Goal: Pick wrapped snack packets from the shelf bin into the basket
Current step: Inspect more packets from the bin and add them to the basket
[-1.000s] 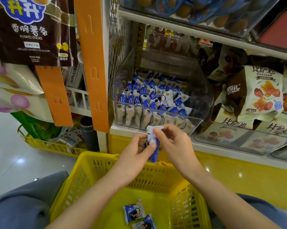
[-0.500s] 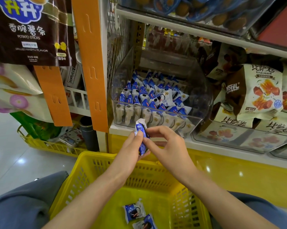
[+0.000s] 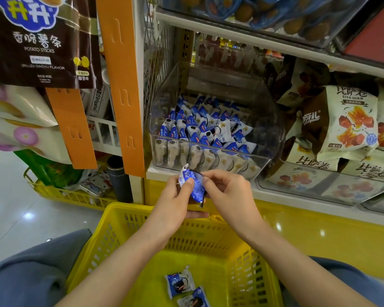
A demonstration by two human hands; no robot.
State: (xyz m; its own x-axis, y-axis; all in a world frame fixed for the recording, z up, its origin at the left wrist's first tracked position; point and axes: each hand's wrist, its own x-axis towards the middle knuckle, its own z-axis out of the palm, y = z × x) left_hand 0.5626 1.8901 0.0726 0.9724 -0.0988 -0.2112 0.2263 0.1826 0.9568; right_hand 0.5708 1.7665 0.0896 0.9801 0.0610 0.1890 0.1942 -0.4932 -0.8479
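Potato-stick bag [image 3: 38, 41]: dark brown, hangs far L at top, "POTATO STICKS" printed on it.
Floor basket [image 3: 53, 193]: yellow, on the floor low L, holds mixed goods; can't tell what exactly.
Orange strip [image 3: 120, 85]: vertical, w/ slots, on the shelf upright just L of the bin.
Basket [image 3: 120, 231]: yellow, lattice walls, bottom centre, below both forearms, between the person's grey trouser legs.
Left hand [image 3: 175, 202]: above basket's far rim. Grip closed on the held pkt, thumb on its front face, fingers behind it.
Basket pkts [image 3: 180, 282]: two blue-white wrapped ones lie on the basket floor, touching each other, near its front.
Held pkt [image 3: 193, 187]: blue-white wrapper, roughly upright, tilted a bit L, between both hands. It's in front of the shelf [image 3: 275, 196] edge, just below the bin, over basket's far rim.
Bin pkts [image 3: 199, 129]: many same blue-white pkts, packed in rows, fill the lower part of the bin.
Right hand [image 3: 228, 193]: grip pinches the held pkt's R edge w/ thumb + forefinger, other fingers curled.
Shelf bin [image 3: 272, 129]: clear plastic, open front-top, sits on the white shelf.
Roll-snack bags [image 3: 346, 122]: cream-brown, stacked in the next clear bin to the R.
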